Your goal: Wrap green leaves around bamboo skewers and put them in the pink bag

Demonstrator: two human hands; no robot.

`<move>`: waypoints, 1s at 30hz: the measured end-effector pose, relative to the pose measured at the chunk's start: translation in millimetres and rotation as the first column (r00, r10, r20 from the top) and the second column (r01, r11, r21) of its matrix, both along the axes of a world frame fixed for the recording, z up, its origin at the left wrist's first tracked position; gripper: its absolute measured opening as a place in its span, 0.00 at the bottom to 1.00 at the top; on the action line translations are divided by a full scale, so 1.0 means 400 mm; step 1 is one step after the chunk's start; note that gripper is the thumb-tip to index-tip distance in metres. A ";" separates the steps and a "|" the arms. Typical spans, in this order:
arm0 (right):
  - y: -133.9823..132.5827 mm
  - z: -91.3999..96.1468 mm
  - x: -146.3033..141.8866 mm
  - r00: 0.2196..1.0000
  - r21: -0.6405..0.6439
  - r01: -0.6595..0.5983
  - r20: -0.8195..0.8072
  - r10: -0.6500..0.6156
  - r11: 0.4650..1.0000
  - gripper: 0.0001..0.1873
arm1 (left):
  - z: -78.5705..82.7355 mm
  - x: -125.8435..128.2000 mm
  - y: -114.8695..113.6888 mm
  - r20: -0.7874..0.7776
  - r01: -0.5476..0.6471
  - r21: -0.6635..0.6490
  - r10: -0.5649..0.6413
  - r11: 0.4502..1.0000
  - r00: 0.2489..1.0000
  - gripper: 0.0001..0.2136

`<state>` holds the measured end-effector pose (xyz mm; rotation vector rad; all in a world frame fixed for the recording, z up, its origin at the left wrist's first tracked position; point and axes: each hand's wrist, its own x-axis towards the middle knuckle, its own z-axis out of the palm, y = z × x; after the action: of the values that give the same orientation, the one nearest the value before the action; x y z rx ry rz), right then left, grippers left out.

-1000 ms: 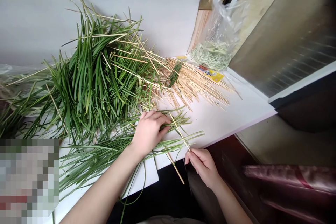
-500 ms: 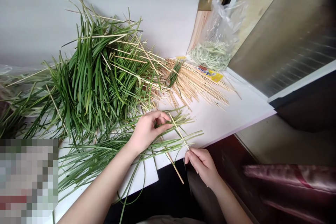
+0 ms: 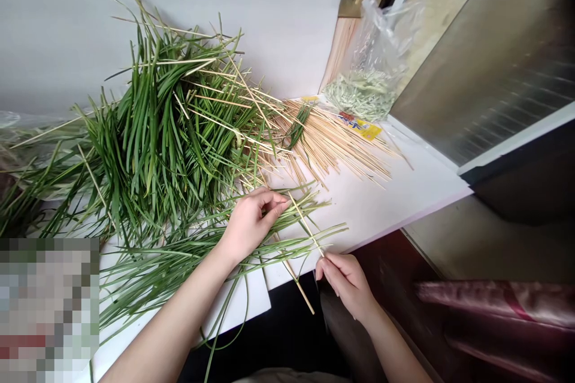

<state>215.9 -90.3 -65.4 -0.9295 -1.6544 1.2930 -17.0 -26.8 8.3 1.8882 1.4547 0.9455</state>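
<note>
White fills most of my view: a white board (image 3: 381,203) lies in front of me, with a pale grey sheet (image 3: 251,6) rising behind it. Past a strip of light wood (image 3: 342,51), a brushed metal panel (image 3: 498,72) stands to my right, and a blurred pinkish-red cloth (image 3: 485,305) lies lower down on that side. Across the left of the board sprawls a big heap of long green leaf blades (image 3: 166,131), with loose bamboo skewers (image 3: 332,146) fanning out from under its right side. A clear plastic bag (image 3: 372,60) of pale green cut pieces sits just behind the skewers, a yellow packet (image 3: 359,127) beside it. A pixelated patch hides the lower left corner, so I can't tell what's there.

A looser bunch of blades (image 3: 179,269) crosses the board's near edge under my left hand (image 3: 249,224), which is half curled with its fingers arched over them; I can't tell whether it grips them. A single skewer (image 3: 305,224) lies across those blades, running down to my right hand (image 3: 345,284), its fingertips (image 3: 324,269) pinched closed on the skewer's near end. Another skewer (image 3: 297,284) pokes out past the board's edge just below.
</note>
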 end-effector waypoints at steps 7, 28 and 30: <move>-0.001 0.001 0.002 1.000 -0.013 0.005 0.011 -0.005 1.000 0.24 | 0.004 -0.001 0.000 0.205 -0.137 0.041 0.125 0.990 0.971 0.11; -0.003 -0.002 0.003 1.000 -0.044 0.008 0.023 -0.007 0.999 0.26 | 0.002 0.014 -0.010 0.252 -0.046 0.046 0.033 0.998 0.967 0.08; -0.004 -0.001 0.003 1.000 -0.044 0.009 0.026 -0.008 0.999 0.26 | 0.003 0.015 -0.008 0.297 -0.064 0.041 0.049 0.997 0.954 0.07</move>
<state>217.1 -91.8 -65.8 -0.9824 -1.6460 1.3214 -11.1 -30.0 9.5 1.6601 1.3201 1.2438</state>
